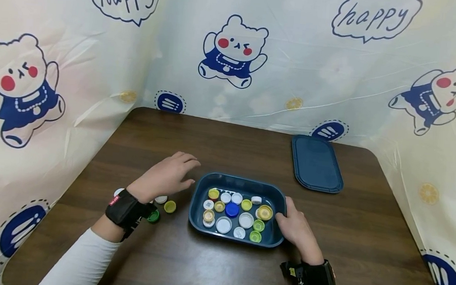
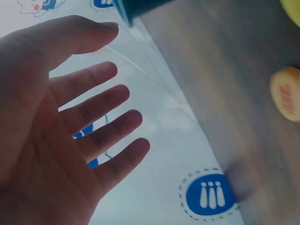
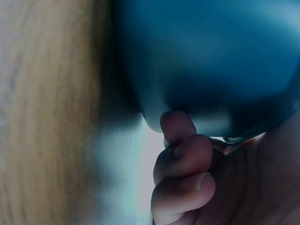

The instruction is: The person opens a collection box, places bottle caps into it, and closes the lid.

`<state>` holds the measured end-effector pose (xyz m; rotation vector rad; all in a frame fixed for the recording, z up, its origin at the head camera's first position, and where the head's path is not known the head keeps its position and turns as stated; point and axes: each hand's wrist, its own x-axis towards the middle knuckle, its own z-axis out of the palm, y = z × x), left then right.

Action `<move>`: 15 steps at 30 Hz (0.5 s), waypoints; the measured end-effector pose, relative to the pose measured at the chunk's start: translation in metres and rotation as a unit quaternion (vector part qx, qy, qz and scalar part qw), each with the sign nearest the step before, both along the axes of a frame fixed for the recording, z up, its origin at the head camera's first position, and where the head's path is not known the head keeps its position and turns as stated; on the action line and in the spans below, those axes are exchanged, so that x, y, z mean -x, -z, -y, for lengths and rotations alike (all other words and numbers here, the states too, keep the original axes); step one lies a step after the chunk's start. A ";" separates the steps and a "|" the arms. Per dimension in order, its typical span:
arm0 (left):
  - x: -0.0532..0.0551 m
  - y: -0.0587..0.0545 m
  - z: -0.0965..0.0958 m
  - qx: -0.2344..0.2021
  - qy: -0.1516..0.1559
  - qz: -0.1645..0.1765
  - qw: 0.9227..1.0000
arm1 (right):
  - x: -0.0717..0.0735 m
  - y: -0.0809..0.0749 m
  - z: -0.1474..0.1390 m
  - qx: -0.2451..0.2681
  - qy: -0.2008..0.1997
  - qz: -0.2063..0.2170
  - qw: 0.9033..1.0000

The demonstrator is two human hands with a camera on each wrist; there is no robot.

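Note:
A dark blue plastic box (image 1: 229, 241) with an open top holds several bottle caps, among them a blue cap (image 1: 232, 210), white caps (image 1: 246, 220) and green caps (image 1: 255, 236). My right hand (image 1: 295, 224) grips the box's right end, thumb over the rim and fingers curled at its outside wall, as the right wrist view shows. My left hand (image 1: 166, 178) hovers just left of the box with nothing in it, fingers spread and fairly straight in the left wrist view. Beneath my left wrist lie more caps, including a yellow one (image 1: 169, 207) and a green one (image 1: 153, 216).
A flat dark blue lid (image 1: 317, 164) lies at the back right of the brown wooden table (image 1: 218, 274). A pale curtain (image 1: 297, 54) printed with cartoon bears hangs close around the table's back and sides.

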<state>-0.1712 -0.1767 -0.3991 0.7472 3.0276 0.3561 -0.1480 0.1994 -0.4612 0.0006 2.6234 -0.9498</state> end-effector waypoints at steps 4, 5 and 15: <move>-0.001 0.004 0.014 -0.003 -0.016 0.010 1.000 | 0.000 0.000 0.000 -0.003 0.000 -0.002 1.000; -0.001 0.005 0.018 -0.005 -0.022 0.014 1.000 | 0.000 0.000 0.000 -0.003 0.001 -0.002 1.000; -0.009 0.026 0.048 0.003 -0.069 0.064 0.996 | -0.001 0.002 0.000 0.002 0.001 -0.006 1.000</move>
